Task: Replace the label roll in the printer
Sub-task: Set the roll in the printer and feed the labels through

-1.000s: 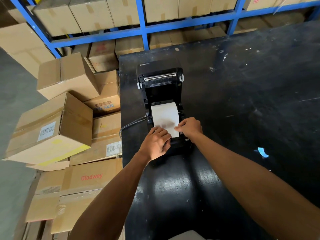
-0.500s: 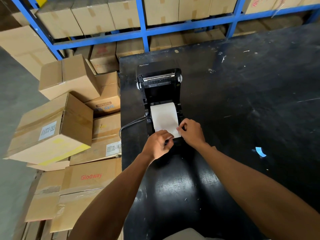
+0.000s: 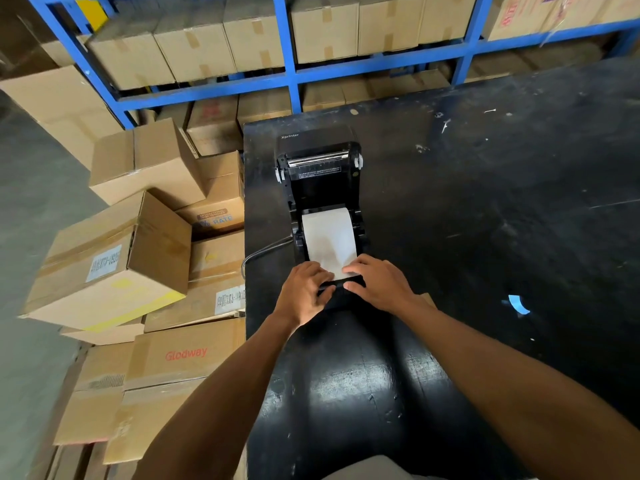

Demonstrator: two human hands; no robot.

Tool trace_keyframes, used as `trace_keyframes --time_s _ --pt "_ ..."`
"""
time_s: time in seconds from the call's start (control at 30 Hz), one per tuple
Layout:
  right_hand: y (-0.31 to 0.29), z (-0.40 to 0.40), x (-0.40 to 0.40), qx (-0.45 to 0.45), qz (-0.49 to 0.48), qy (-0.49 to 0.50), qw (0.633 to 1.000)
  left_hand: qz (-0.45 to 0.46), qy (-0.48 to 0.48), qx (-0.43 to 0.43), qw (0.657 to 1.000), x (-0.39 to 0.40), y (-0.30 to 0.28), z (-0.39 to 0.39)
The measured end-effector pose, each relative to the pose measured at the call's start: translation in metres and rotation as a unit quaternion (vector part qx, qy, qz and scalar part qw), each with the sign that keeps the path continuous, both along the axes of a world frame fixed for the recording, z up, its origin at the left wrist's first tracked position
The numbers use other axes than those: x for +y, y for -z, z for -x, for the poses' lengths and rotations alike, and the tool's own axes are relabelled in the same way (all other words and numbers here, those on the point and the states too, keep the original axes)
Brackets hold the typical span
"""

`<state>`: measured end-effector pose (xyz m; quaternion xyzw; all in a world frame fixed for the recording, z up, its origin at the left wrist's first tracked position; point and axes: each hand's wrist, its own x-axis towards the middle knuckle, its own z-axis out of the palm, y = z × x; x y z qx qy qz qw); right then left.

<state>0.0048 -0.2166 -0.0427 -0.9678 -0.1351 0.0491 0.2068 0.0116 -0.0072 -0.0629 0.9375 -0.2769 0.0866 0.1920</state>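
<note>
Inside open printer (image 3: 320, 174): label roll (image 3: 329, 239).

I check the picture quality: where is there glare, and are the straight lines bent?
Head view: overhead light glares on the glossy black table between the forearms; the blue shelf frame leans and bows from wide-angle distortion; the printer and label roll are sharp.

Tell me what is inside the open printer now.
Inside the open printer lies a white label roll, its paper drawn toward the front. The left hand and right hand cover the paper's front edge, hiding the exit slot.
</note>
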Motion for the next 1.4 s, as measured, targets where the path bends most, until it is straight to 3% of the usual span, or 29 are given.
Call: trace_keyframes --time_s 0.63,0.87,1.13,1.4 --pt "-0.012 -0.005 0.002 -0.005 -0.004 0.001 1.0 0.114 -0.032 0.131 0.984 -0.007 -0.012 -0.003" --pt "0.002 0.004 0.002 -0.087 0.042 -0.001 0.995 0.072 0.024 0.074 0.994 -0.003 -0.01 0.003" --pt "0.007 0.027 -0.011 -0.105 0.02 -0.045 0.993 0.151 -0.004 0.147 0.978 -0.002 -0.016 0.012" --pt "0.006 0.046 -0.017 -0.12 0.004 -0.044 0.992 0.151 -0.011 0.159 0.976 0.001 -0.016 0.039"
